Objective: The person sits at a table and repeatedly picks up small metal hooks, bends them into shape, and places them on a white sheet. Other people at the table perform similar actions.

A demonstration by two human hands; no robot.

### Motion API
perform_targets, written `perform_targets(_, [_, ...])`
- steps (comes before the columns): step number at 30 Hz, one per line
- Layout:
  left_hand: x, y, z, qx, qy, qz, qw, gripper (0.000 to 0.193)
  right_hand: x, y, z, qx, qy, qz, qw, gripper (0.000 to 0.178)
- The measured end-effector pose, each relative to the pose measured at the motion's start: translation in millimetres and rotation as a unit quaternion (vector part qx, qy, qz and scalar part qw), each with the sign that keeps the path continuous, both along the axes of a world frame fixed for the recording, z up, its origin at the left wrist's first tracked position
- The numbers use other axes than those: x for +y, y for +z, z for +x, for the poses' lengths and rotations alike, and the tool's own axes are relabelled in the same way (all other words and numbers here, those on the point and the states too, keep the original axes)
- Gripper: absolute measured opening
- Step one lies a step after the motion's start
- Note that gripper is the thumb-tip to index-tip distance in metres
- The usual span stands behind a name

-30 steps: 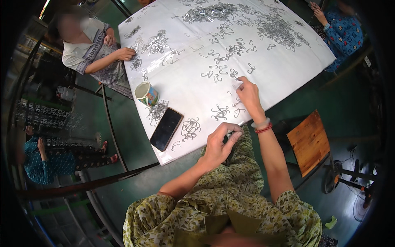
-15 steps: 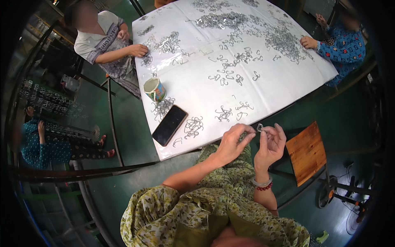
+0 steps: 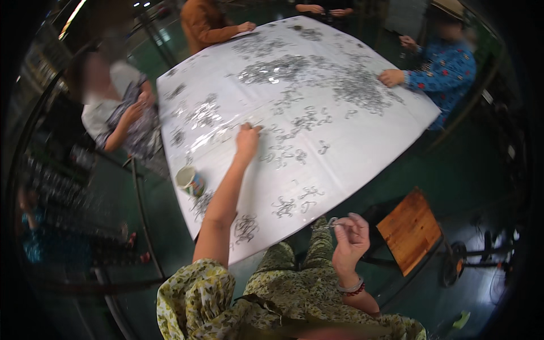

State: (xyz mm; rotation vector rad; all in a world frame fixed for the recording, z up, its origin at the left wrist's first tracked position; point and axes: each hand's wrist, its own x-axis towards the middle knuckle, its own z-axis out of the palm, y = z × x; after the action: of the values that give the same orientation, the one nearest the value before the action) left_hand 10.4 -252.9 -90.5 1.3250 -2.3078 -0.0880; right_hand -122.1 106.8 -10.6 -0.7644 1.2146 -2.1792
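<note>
My left arm stretches over the white-covered table [image 3: 317, 164]. At its end my left hand [image 3: 247, 140] is down on the surface, fingers curled together beside scattered metal hooks [image 3: 277, 153]; whatever is between the fingertips is hidden. Close to my body, past the table's near edge, my right hand [image 3: 351, 241] pinches a small bent metal hook [image 3: 333, 221] between thumb and fingers. A small pile of S-shaped hooks [image 3: 246, 228] lies to the right of my left forearm, and another cluster [image 3: 283, 207] is near the front edge.
A patterned cup [image 3: 190, 181] stands at the table's left edge. Big heaps of hooks [image 3: 275, 69] cover the far part. Co-workers sit or stand around: a blue sleeve [image 3: 439, 73] at right, an orange-brown sleeve [image 3: 204, 25] at the far side. A wooden stool [image 3: 409, 231] stands right of me.
My left hand has left my right hand and reached forward onto the table. The right hand keeps the hook, slightly lower. My forearm now covers the phone. The view has shifted, showing more of the far side.
</note>
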Motion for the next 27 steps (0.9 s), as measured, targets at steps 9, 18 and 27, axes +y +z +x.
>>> perform_targets(9, [49,-8,-3,0.019,-0.075,0.041,0.996,0.017,0,1,-11,0.0,-0.022,0.067,0.998,0.036])
perform_targets(18, [275,109,-38,0.455,-0.253,0.406,0.751,0.012,5,-14,-4,0.014,-0.061,0.019,0.998,0.035])
perform_targets(27, [296,107,-51,0.48,-0.237,0.316,0.783,0.011,13,-17,1,0.145,-0.09,0.012,0.985,0.03])
